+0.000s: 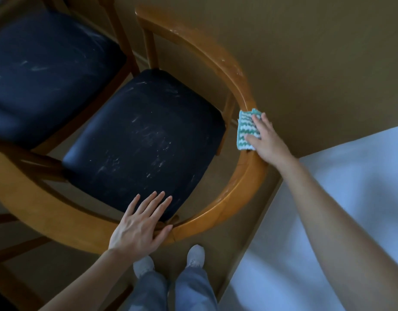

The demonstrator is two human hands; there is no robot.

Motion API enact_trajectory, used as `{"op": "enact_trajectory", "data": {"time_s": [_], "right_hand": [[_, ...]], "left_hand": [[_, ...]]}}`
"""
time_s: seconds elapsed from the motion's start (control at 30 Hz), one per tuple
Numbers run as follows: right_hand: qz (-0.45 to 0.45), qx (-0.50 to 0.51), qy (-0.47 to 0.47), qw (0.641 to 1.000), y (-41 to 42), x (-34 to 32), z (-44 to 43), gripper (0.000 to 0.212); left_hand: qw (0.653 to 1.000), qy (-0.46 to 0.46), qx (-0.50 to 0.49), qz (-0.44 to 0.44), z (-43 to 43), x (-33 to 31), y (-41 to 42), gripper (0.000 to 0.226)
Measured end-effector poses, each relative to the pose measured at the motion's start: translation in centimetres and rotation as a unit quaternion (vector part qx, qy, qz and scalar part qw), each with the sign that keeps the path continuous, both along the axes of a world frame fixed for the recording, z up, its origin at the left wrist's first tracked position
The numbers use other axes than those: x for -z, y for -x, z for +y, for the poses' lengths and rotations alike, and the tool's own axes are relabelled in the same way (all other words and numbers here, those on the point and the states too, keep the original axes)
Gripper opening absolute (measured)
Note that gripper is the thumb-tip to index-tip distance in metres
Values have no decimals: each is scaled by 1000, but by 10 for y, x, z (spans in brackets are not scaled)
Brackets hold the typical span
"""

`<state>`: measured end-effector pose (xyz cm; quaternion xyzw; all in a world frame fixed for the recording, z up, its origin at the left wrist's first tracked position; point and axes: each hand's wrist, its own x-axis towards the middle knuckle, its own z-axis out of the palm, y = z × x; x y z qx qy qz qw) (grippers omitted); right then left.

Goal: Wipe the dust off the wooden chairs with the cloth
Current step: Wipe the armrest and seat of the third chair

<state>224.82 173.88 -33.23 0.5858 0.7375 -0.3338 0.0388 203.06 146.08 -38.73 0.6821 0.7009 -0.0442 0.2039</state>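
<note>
The right hand lies flat on the green-and-white cloth, pressing it down on the chair's curved wooden rail, and the left hand rests on the same rail with fingers spread wide.

A bedroom, by the look of it. A bed with a white sheet fills 4 o'clock. A wooden chair with a dark padded seat stands at centre, a matching second chair at 10 o'clock, against a plain tan wall. Beige carpet lies underfoot.
</note>
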Motion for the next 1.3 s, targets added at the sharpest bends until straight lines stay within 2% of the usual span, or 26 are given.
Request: {"op": "enact_trajectory", "data": {"time_s": [0.2, 0.37, 0.5, 0.67, 0.8, 0.97, 1.1, 1.2, 1.3], "right_hand": [[-69, -35, 22, 997, 32, 18, 74, 75], [-88, -33, 16, 995, 38, 17, 72, 74], [-56, -25, 24, 998, 15, 3, 27, 67], [-74, -44, -60, 995, -2, -12, -59, 57], [-128, -143, -190, 963, -3, -9, -137, 50], [-155, -197, -213, 944, 4, -7, -194, 52], [-178, -219, -221, 933, 10, -16, -153, 59], [-255, -211, -144, 933, 19, -28, -91, 58], [-365, -264, -74, 890, 32, -28, -34, 51]], "left_hand": [[1000, -6, -1, -8, -1, 1, 0, 65], [1000, -9, -3, -12, -1, 0, 1, 65], [1000, -8, -1, -11, 0, 0, 0, 65], [1000, -11, -3, -8, -1, 1, 1, 66], [1000, -7, -7, -15, -1, -2, 0, 70], [1000, 3, -5, -23, -1, -1, 1, 70], [999, 4, 4, -31, 0, -4, 2, 69], [999, -10, 12, -33, 0, -1, 1, 65], [999, -18, 15, -35, -1, 3, 0, 63]]}}
